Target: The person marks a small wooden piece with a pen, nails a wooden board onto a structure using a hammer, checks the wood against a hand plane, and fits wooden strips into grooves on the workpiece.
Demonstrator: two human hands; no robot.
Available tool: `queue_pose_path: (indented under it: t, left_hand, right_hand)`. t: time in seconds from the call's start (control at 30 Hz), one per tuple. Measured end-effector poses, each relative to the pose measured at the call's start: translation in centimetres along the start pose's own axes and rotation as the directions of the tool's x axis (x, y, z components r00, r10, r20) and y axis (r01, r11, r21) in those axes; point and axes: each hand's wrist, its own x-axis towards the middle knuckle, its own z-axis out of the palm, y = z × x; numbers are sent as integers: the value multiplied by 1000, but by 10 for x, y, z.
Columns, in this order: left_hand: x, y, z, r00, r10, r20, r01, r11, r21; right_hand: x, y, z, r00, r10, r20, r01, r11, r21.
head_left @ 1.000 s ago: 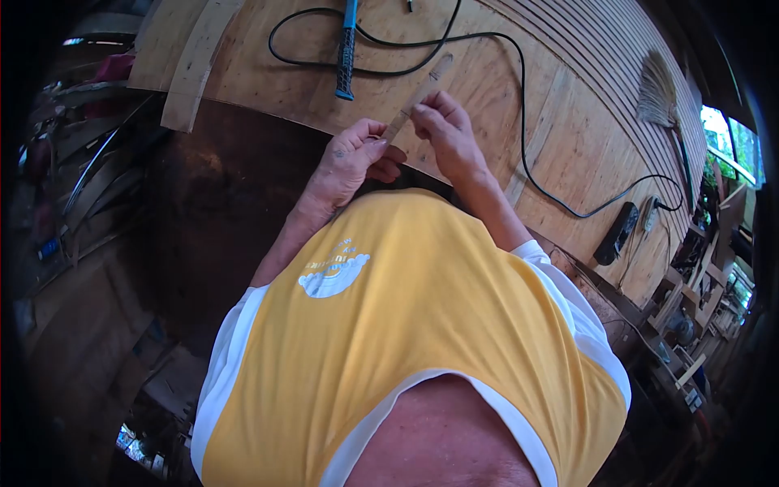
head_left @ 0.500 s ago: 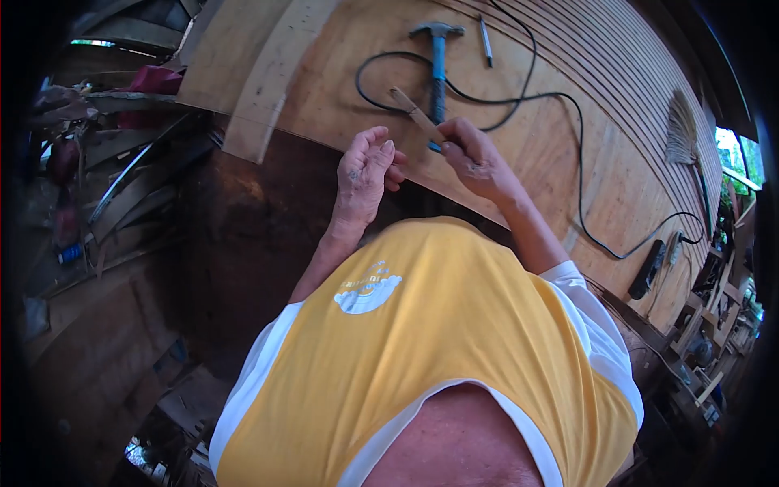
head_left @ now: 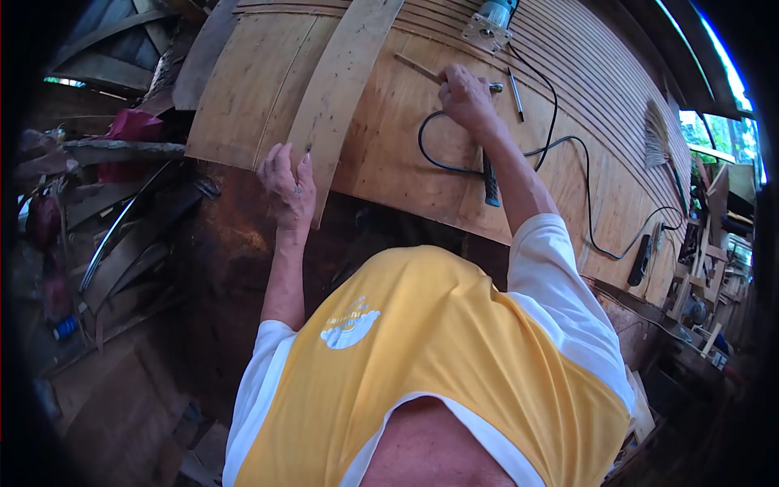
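Observation:
My right hand (head_left: 469,99) is closed round a thin wooden stick (head_left: 418,66) that points to the upper left over the plywood sheet (head_left: 385,138). Beneath my right forearm lies a hammer (head_left: 491,183) with a blue and black handle, its head partly hidden by the hand. My left hand (head_left: 289,183) is at the near edge of the plywood, beside a long pale board (head_left: 337,77), fingers apart and holding nothing. A silver pen-like tool (head_left: 516,95) lies just right of my right hand.
A power tool (head_left: 489,26) with a clear base sits at the top, its black cord (head_left: 586,174) looping across the sheet. Grooved strips (head_left: 600,73) cover the far side. At the right are a brush (head_left: 657,138) and a black-handled tool (head_left: 640,261). Scrap wood lies at the left.
My right hand has moved up and farther over the sheet with the stick. My left hand has shifted left toward the pale board. The view has shifted, bringing the power tool into sight.

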Motion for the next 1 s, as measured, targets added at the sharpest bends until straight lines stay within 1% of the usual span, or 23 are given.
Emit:
queue_pose_path:
  t: [0.03, 0.1, 0.13, 0.23, 0.33, 0.43, 0.53, 0.63, 0.83, 0.93, 1.0]
  left_hand:
    - [1, -6, 6, 1000, -9, 13, 9, 1000, 30]
    - [5, 5, 5, 990, -93, 103, 81, 991, 110]
    - [4, 10, 4, 979, -139, 147, 116, 981, 155]
    - [6, 8, 6, 974, -157, 165, 138, 983, 121]
    - [8, 11, 4, 973, -155, 172, 130, 980, 150]
    - [9, 11, 5, 973, -154, 174, 128, 980, 152]
    - [12, 14, 5, 974, -149, 173, 125, 982, 143]
    - [15, 15, 5, 972, -142, 186, 115, 982, 149]
    - [22, 23, 3, 965, -146, 217, 112, 980, 162]
    - [25, 23, 3, 960, -146, 237, 104, 978, 183]
    - [26, 24, 3, 962, -139, 237, 97, 979, 181]
  right_hand:
    - [13, 7, 0, 1000, -5, -11, 5, 1000, -15]
    - [36, 22, -1, 1000, -11, -28, 10, 999, -44]
    - [47, 32, 5, 999, 23, -22, -24, 999, -38]
    - [72, 50, 23, 997, 27, 69, -23, 999, -49]
    - [90, 61, 47, 990, -75, 117, 67, 996, 65]
    - [97, 67, 49, 976, -193, 97, 184, 979, 88]
    - [95, 62, 45, 973, -231, -29, 231, 973, 24]
    - [100, 67, 43, 971, -229, 74, 226, 973, 46]
    - [103, 70, 41, 960, -272, 68, 261, 956, 137]
    - [105, 63, 41, 961, -274, 41, 269, 958, 103]
    - [108, 64, 41, 958, -284, 50, 276, 952, 132]
